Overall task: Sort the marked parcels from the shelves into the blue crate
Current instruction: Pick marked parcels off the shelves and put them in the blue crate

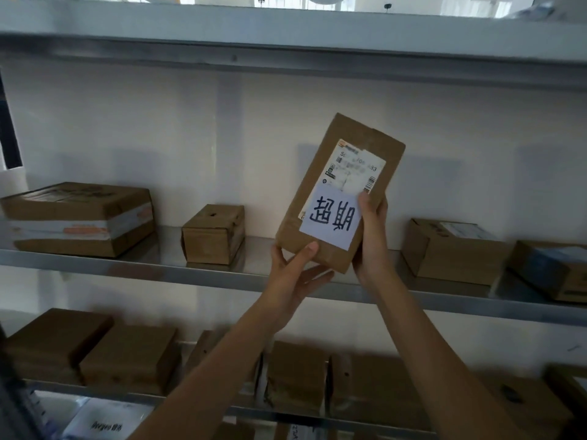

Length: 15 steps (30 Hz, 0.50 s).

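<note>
A brown cardboard parcel is held up, tilted, in front of the middle shelf. It carries a shipping label and a white note with handwritten characters. My left hand grips its lower left corner, thumb on the front face. My right hand grips its lower right edge, thumb on the note's edge. The blue crate is not in view.
On the middle shelf stand a large taped box, a small box and two boxes at the right. The lower shelf holds several brown parcels. An upper shelf board runs overhead.
</note>
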Each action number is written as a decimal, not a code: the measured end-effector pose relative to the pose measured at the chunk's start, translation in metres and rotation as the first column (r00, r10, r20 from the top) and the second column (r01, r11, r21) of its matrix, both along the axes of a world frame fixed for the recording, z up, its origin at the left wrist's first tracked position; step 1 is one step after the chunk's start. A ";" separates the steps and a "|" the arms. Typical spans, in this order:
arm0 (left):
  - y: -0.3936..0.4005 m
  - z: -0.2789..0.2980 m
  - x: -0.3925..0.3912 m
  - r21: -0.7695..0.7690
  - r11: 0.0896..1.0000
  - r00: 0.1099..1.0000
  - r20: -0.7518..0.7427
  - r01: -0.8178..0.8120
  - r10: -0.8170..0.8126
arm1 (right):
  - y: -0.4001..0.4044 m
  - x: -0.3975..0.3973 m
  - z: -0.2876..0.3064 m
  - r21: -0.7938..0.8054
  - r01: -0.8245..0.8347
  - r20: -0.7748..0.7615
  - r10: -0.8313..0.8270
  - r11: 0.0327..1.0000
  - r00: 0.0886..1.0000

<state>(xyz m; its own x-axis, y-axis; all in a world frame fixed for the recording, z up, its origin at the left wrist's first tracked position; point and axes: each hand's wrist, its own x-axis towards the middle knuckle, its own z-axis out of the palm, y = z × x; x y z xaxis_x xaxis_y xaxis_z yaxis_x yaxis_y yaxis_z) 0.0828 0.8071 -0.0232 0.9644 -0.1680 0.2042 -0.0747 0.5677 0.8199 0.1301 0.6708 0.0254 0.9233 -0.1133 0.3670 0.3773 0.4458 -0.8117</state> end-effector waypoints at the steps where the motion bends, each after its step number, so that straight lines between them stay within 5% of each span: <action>1: 0.001 0.003 -0.002 0.020 0.999 0.999 -0.010 -0.040 0.040 | 0.001 0.000 0.001 0.000 0.019 0.000 -0.019 1.000 1.000; 6: 0.022 0.034 0.007 0.041 0.887 0.884 0.115 -0.459 0.452 | 0.000 -0.002 0.008 -0.080 0.065 -0.006 -0.066 0.995 0.998; 11: 0.018 0.061 0.010 0.328 0.875 0.905 0.357 -0.355 0.233 | 0.016 -0.010 0.008 -0.130 0.030 -0.036 -0.035 0.991 0.999; 15: 0.021 0.055 0.013 0.309 0.886 0.890 0.406 -0.347 0.206 | 0.017 -0.011 0.008 -0.124 -0.034 -0.109 0.020 0.992 0.994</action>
